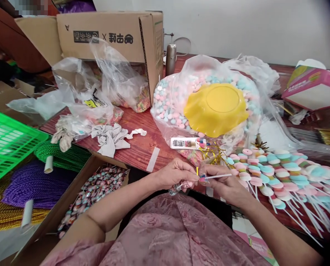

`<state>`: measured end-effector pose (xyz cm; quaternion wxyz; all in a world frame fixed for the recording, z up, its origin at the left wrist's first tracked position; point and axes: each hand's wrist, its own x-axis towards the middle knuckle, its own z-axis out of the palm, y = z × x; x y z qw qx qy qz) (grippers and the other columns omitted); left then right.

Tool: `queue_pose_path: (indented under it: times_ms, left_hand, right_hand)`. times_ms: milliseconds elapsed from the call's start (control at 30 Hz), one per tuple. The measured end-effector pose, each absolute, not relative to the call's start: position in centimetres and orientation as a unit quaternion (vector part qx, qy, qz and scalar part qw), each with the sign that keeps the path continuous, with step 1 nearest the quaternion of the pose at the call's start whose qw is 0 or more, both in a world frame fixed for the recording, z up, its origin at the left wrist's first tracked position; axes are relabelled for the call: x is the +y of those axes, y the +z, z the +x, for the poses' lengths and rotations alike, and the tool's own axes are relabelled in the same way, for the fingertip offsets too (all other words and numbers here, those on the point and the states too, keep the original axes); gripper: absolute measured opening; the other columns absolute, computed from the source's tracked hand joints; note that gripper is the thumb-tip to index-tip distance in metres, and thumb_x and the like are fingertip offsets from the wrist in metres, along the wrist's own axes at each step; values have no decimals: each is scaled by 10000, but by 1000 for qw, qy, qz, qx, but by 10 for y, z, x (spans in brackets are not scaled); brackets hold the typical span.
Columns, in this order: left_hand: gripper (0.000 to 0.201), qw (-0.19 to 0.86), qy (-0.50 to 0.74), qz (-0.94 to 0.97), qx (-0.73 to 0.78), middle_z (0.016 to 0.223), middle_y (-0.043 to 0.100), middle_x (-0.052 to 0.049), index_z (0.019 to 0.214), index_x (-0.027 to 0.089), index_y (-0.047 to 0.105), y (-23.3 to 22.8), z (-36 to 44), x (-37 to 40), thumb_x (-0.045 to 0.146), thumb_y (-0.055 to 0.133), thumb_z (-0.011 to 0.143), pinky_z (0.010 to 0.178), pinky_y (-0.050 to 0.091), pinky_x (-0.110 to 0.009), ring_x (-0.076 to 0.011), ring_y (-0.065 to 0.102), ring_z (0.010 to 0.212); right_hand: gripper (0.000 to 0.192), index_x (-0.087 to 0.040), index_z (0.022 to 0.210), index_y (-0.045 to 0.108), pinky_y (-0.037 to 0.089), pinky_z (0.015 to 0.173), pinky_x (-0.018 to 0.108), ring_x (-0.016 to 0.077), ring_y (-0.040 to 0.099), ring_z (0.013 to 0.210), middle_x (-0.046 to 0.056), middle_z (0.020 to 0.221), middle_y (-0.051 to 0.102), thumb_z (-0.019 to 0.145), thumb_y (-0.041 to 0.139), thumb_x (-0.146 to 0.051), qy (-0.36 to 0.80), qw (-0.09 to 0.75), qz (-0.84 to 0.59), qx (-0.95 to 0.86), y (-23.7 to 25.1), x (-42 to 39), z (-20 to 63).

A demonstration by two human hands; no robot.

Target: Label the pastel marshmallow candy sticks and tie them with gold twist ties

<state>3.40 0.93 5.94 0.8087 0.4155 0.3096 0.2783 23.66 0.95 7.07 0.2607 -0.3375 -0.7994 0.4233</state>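
Both my hands meet over the table edge. My left hand pinches a wrapped candy; my right hand grips its white stick.

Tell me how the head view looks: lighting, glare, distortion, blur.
Head view: even daylight with soft shadows; glare on the plastic bags; wide-angle bending stretches the candy sticks at the right edge; the hands, left and right, are fairly sharp; a blurred patch sits at the top left.

Bright, even daylight with soft shadows; glare on the plastic bags (upper left); edges bend and blur slightly.
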Motion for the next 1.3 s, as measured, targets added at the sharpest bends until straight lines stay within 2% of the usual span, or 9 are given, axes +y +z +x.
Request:
queue_pose_path:
  times_ms: [267,533,633,700,833,933,1033,1200,1300]
  left_hand:
    - [194,883,20,412,223,526,654,-48,572,141,708,72,28,17,288,834,557,339,412,-222,-119,522,381]
    - [328,824,-133,529,156,610,671,-22,708,169,741,71,30,44,422,872,547,486,504,-280,-167,605,548]
    - [323,645,-159,723,191,643,651,-6,747,146,719,96,19,58,469,732,745,551,470,-247,-139,577,599]
    - [330,407,-55,873,262,672,637,-24,727,137,692,118,17,50,442,641,845,588,437,-251,-138,554,640]
    - [188,31,178,955,237,901,659,-70,841,167,661,127,26,10,164,490,918,721,453,-321,-180,570,818]
    - [190,103,231,940,228,946,650,-100,823,157,660,95,29,3,257,525,911,733,487,-344,-211,577,868]
    - [334,378,338,802,316,1027,668,-114,1176,150,636,69,27,20,330,433,981,803,527,-352,-199,625,903]
    - [538,517,473,618,357,1473,470,-85,1412,298,487,68,20,20,379,639,903,1023,464,-358,-234,529,1262]
    - [598,533,453,620,356,1357,578,-93,1440,296,453,64,9,0,383,662,887,941,515,-337,-222,595,1170]
  right_hand:
    - [331,-173,1126,630,492,860,431,221,581,822,68,831,673,965,345,-124,36,267,-121,-955,95,-21,239]
    - [308,-202,837,647,433,776,429,196,530,713,38,749,626,952,375,-115,-14,166,-18,-986,109,-15,235]
    - [263,-183,776,595,379,678,393,184,477,652,25,697,572,933,406,-91,-33,126,-89,-987,100,-10,236]
    - [240,-175,783,588,361,647,363,182,477,657,37,710,586,918,410,-87,-25,130,-154,-979,92,-2,236]
    - [232,-190,737,548,388,612,291,155,501,657,25,693,580,924,412,-196,209,259,-348,-876,90,18,234]
    - [231,-199,677,513,385,588,252,122,482,612,-26,632,521,892,496,-281,433,319,-435,-722,97,18,224]
    - [174,-194,686,540,362,546,242,112,451,572,-35,613,511,831,530,-288,566,276,-405,-663,94,9,208]
    - [166,-197,670,533,384,643,287,147,485,674,2,668,536,834,519,-216,414,355,-428,-721,87,8,191]
    - [144,-207,764,579,392,725,315,165,508,762,19,751,572,890,509,-206,315,456,-377,-742,91,4,181]
